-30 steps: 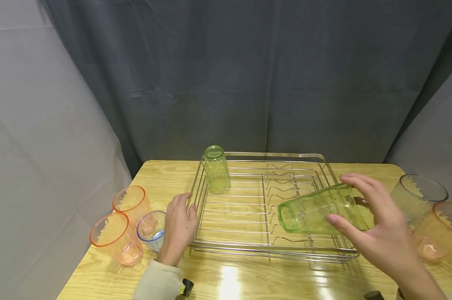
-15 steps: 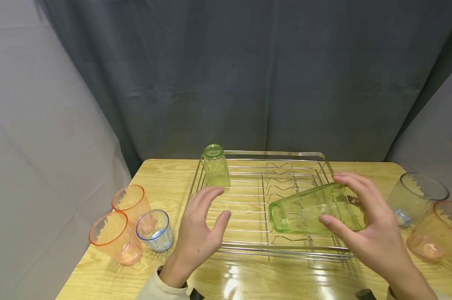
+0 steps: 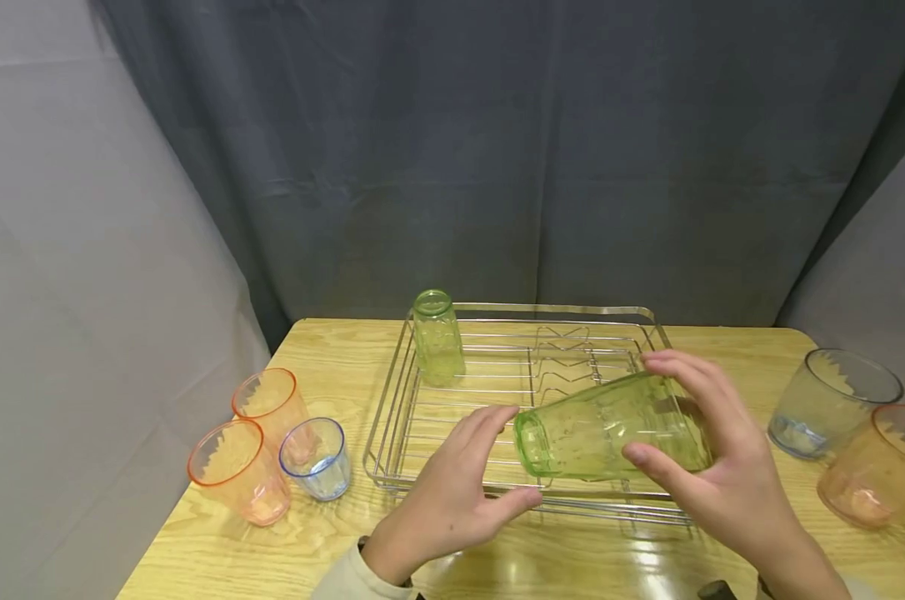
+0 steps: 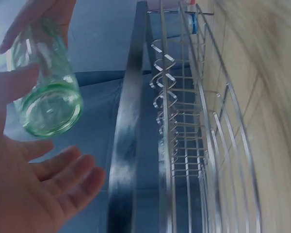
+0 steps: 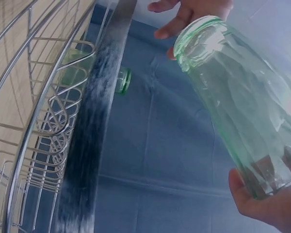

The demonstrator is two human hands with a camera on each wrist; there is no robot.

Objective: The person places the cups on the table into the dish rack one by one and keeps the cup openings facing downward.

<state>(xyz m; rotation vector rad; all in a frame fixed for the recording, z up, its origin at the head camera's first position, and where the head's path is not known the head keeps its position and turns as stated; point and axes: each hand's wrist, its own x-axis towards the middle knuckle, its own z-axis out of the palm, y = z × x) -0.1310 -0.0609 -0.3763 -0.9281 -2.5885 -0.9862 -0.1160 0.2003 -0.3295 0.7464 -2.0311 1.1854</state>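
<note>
A green glass (image 3: 595, 429) is held tilted on its side above the front right of the wire dish rack (image 3: 490, 392). My right hand (image 3: 722, 458) grips it near its mouth, thumb in front and fingers behind. Around its base end, my left hand (image 3: 460, 492) is spread, fingers and thumb apart. The left wrist view shows the glass base (image 4: 52, 110) between that thumb and the fingers, seemingly without contact. Another green glass (image 3: 439, 342) stands upside down in the rack's back left corner.
Left of the rack stand two orange-rimmed glasses (image 3: 242, 475) (image 3: 272, 408) and a small blue-rimmed glass (image 3: 317, 462). At the right are a dark-rimmed clear glass (image 3: 827, 408) and an orange glass (image 3: 872, 475). A dark curtain (image 3: 497, 167) hangs behind the wooden table (image 3: 220, 550).
My left hand has left the rack's left side and moved right to the glass's base, its fingers spreading. My right hand has carried the glass slightly left.
</note>
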